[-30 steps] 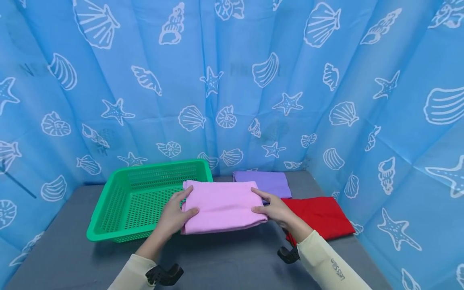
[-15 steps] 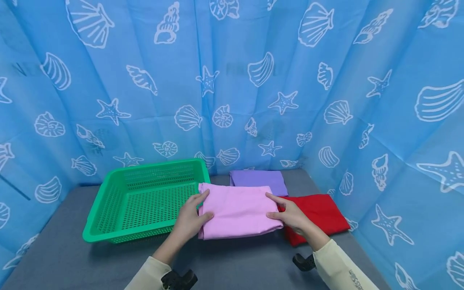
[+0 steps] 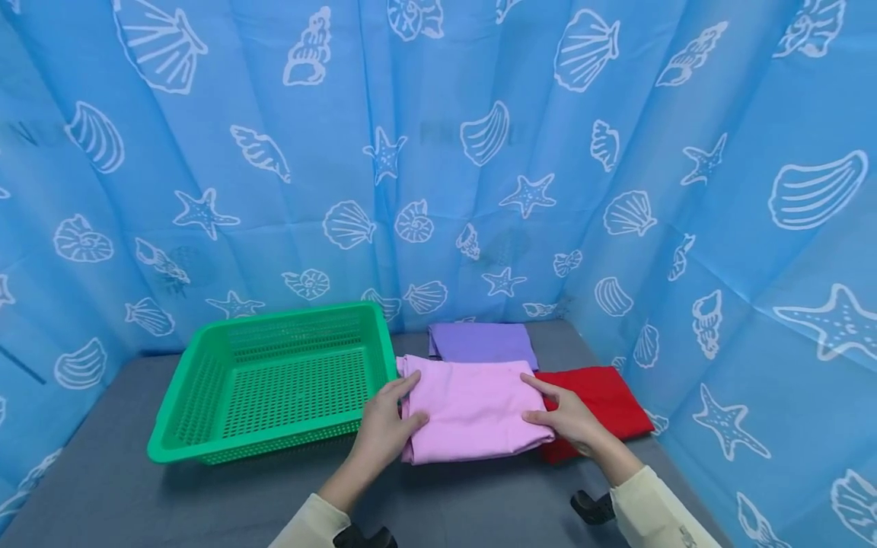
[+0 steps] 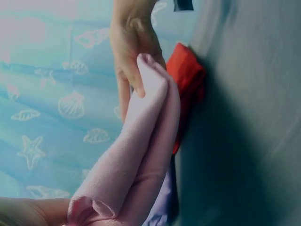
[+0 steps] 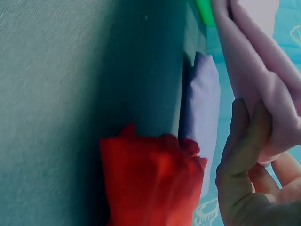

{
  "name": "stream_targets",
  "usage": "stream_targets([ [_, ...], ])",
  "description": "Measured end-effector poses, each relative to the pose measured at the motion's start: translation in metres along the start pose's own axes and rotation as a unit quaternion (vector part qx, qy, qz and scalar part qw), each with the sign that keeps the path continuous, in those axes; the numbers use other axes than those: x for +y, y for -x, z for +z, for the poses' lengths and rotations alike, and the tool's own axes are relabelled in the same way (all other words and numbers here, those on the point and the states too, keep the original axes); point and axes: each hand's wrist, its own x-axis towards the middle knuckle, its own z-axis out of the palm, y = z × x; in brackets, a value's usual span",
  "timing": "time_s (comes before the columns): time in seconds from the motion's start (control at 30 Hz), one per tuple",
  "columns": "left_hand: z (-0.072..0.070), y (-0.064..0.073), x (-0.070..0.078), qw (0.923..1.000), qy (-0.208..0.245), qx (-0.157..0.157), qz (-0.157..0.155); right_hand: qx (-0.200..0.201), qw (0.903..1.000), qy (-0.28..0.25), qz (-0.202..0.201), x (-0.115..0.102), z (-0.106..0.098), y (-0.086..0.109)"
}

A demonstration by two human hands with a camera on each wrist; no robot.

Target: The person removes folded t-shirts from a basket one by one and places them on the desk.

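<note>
A folded pink cloth [image 3: 473, 411] is held between both hands above the grey table, and both wrist views show a gap beneath it. The left hand [image 3: 385, 426] grips its left edge, thumb on top and other fingers partly hidden. At the opposite edge the right hand [image 3: 572, 415] pinches the cloth; in the right wrist view several fingers of the right hand [image 5: 249, 165] curl under the layers. Behind lies a folded purple cloth [image 3: 483, 342], partly covered by the pink one. A folded red cloth [image 3: 599, 396] rests on the table, to the right and partly behind the right hand.
A green perforated plastic basket [image 3: 294, 384] stands on the grey table [image 3: 226, 502] to the left, with its mesh floor showing. Blue curtains [image 3: 438, 190] with white shell and starfish prints enclose the back and sides.
Both hands have carried the pink cloth to the right and slightly nearer, away from the basket's right side. The grip looks the same. The head view has shifted slightly.
</note>
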Motion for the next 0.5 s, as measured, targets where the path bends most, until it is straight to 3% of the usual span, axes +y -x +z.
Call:
stream_targets([
  [0.33,0.024,0.012,0.002,0.9996,-0.002,-0.029,0.005,0.004,0.9998,0.016,0.012,0.019,-0.007,0.004],
  [0.5,0.036,0.014,-0.003,0.9997,-0.003,-0.025,0.004,0.004,0.9998,0.017,-0.002,0.03,-0.006,0.0],
])
